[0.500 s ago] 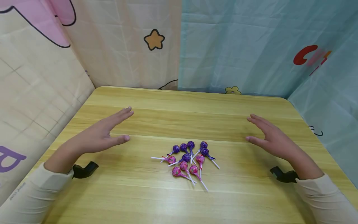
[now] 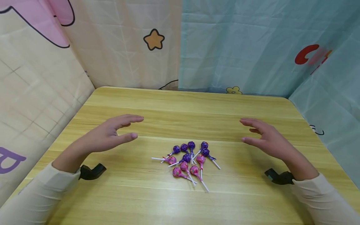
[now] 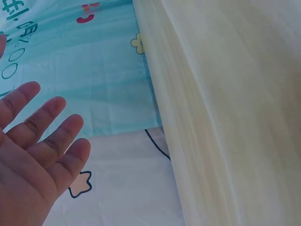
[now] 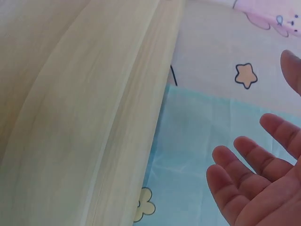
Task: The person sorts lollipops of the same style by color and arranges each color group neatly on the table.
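Note:
Several wrapped lollipops lie loosely bunched on the wooden table [image 2: 135,193] in the head view. Those with purple wrappers, such as one purple lollipop [image 2: 186,158], are mostly at the back of the bunch. Pink ones, like this pink lollipop [image 2: 194,170], lie mostly nearer the front, their white sticks pointing various ways. My left hand [image 2: 105,134] hovers left of the bunch, holding nothing, thumb apart from the fingers. Over on the right, my right hand [image 2: 267,139] is raised likewise, empty, its fingers toward the middle. Both wrist views show spread, relaxed fingers.
A patterned curtain [image 2: 236,47] hangs behind the table's back edge and along both sides. Each wrist carries a black mount, the left mount [image 2: 92,172] and the right mount [image 2: 278,177], jutting inward over the table.
Both hands have moved inward, the left to the right and the right to the left, with fingers slightly more bent. The lollipops have stayed in place.

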The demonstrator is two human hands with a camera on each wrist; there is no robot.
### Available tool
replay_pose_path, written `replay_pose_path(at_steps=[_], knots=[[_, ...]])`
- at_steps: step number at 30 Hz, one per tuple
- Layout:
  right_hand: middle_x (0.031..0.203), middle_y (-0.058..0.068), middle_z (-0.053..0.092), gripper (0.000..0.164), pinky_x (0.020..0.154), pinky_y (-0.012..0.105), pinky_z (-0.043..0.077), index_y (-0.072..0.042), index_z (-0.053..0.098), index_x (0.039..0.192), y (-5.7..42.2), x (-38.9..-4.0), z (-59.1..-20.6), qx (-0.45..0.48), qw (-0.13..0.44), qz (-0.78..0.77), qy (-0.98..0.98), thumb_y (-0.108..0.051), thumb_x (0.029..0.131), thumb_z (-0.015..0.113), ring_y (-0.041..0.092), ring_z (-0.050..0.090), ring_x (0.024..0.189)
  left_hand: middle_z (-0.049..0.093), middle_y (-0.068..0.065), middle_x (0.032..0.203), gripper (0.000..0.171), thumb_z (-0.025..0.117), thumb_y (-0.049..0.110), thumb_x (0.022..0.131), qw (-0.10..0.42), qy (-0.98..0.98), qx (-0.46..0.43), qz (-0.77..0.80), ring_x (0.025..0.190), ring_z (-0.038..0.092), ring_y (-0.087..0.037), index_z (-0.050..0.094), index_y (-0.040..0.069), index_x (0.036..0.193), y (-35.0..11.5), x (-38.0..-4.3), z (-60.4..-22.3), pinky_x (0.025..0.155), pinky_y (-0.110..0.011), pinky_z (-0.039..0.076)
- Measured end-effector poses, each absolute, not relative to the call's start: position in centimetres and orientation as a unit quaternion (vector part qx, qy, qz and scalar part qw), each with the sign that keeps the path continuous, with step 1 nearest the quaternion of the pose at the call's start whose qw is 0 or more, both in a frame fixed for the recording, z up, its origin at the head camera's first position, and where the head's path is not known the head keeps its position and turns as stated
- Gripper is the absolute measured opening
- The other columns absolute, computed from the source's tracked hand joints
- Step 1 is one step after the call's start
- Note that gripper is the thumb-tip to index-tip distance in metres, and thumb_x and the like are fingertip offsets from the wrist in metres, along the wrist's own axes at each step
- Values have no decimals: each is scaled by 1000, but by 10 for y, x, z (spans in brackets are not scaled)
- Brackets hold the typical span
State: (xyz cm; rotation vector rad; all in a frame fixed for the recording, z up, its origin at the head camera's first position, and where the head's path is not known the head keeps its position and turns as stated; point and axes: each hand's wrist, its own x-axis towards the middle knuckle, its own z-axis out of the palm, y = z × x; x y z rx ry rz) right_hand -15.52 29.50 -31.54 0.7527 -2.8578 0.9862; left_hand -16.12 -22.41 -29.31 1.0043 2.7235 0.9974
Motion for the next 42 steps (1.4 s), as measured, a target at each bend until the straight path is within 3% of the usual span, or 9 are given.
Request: replay_pose_path(at_steps=[2, 5, 7, 9, 13, 28, 35, 42], knots=[[146, 14, 47, 59, 100, 18, 41, -2, 49, 143, 291, -156, -315, 246, 16, 318, -915, -18, 92, 73, 34, 49, 128, 47, -4, 148, 52, 64, 25, 98, 31, 884, 331, 328, 131, 46, -35, 48, 12, 146, -221, -162, -291, 98, -58, 43], [142, 15, 51, 55, 100, 38, 45, -2, 52, 140, 282, -158, -315, 250, 13, 322, -913, -16, 91, 73, 35, 51, 125, 51, -5, 145, 49, 65, 21, 98, 23, 876, 340, 340, 129, 49, -31, 51, 11, 143, -216, -165, -288, 100, -55, 42], [139, 14, 54, 53, 100, 39, 46, -2, 53, 139, 276, -158, -316, 251, 7, 324, -912, -16, 92, 73, 34, 53, 124, 53, -5, 143, 47, 64, 19, 98, 22, 869, 351, 347, 129, 50, -26, 52, 10, 142, -212, -168, -289, 103, -52, 40], [137, 13, 56, 51, 99, 49, 44, -3, 54, 138, 270, -159, -316, 251, -2, 322, -913, -18, 92, 72, 32, 54, 123, 54, -4, 142, 45, 64, 19, 98, 25, 865, 361, 347, 128, 50, -22, 53, 9, 141, -208, -170, -290, 103, -49, 41], [129, 13, 62, 46, 99, 53, 44, -5, 58, 135, 260, -162, -317, 256, -14, 311, -915, -20, 93, 72, 29, 57, 118, 55, -3, 140, 45, 65, 18, 98, 27, 858, 377, 348, 127, 51, -20, 54, 8, 140, -202, -173, -291, 102, -45, 44], [118, 5, 67, 36, 89, 51, 50, -7, 65, 125, 226, -172, -329, 317, -56, 286, -903, -16, 91, 73, 25, 61, 109, 60, 1, 131, 40, 66, 23, 97, 62, 850, 375, 364, 118, 57, -18, 58, 12, 135, -182, -183, -293, 101, -48, 44], [113, -2, 67, 28, 86, 45, 51, -12, 68, 120, 214, -174, -335, 352, -88, 271, -891, -16, 93, 72, 18, 62, 104, 61, 6, 129, 40, 67, 29, 96, 85, 851, 380, 353, 119, 56, -16, 61, 16, 133, -170, -187, -302, 101, -48, 44], [115, -4, 65, 24, 89, 42, 51, -13, 68, 119, 204, -174, -339, 383, -126, 250, -880, -14, 94, 69, 16, 62, 105, 62, 4, 128, 42, 68, 31, 96, 104, 845, 385, 357, 118, 58, -25, 60, 15, 134, -159, -188, -305, 99, -52, 44]])
